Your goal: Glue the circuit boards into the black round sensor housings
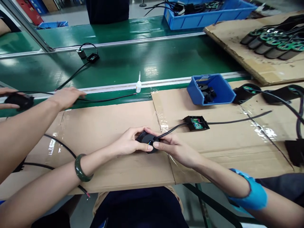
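Observation:
Both my hands grip a small round black part [147, 139] over the cardboard-covered bench [106, 126]. My left hand [129, 142], with a green bangle on the wrist, wraps its left side. My right hand [172, 148], with a blue band on the forearm, pinches its right side where coloured wire ends show. A black cable [171, 129] runs from the part to a small open black box with a green circuit board [196, 123], and on to the right.
A co-worker's arm and hand [64, 97] reach in from the left over a black cable at the green conveyor's [123, 63] edge. A small glue bottle [138, 85], a blue bin of black parts [210, 90], more parts on cardboard at right.

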Demonstrator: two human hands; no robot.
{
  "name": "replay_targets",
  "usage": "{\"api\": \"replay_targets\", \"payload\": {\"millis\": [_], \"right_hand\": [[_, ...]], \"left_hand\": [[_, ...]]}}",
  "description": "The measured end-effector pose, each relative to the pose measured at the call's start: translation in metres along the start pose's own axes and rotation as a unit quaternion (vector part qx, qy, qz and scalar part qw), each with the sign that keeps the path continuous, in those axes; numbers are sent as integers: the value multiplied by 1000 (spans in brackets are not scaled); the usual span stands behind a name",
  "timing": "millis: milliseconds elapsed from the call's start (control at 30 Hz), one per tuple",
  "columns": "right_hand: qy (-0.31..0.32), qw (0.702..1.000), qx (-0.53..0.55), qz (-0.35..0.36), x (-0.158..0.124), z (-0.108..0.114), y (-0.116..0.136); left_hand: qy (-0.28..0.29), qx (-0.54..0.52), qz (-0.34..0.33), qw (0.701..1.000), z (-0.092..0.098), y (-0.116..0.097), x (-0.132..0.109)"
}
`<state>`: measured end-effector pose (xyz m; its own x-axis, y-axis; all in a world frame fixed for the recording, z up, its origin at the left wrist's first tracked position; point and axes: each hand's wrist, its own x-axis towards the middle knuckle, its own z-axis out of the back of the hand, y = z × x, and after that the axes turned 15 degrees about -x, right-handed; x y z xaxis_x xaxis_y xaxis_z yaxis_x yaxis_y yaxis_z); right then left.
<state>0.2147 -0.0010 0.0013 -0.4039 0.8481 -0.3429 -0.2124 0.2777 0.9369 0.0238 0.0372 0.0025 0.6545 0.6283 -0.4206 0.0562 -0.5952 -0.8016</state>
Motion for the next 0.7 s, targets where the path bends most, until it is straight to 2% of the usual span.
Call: {"api": "replay_targets", "payload": {"millis": [167, 367, 600, 700], "right_hand": [[-50, 999, 14, 3, 2, -11, -3], [-118, 993, 14, 10, 4, -23, -6], [-110, 993, 38, 13, 6, -23, -8], [-103, 994, 35, 23, 8, -21, -7]], "left_hand": [[-1, -6, -18, 1000, -2, 1, 1], [-35, 12, -40, 998, -7, 5, -1], [-42, -9, -43, 998, -3, 11, -3], [-51, 9, -70, 996, -3, 17, -4]]}}
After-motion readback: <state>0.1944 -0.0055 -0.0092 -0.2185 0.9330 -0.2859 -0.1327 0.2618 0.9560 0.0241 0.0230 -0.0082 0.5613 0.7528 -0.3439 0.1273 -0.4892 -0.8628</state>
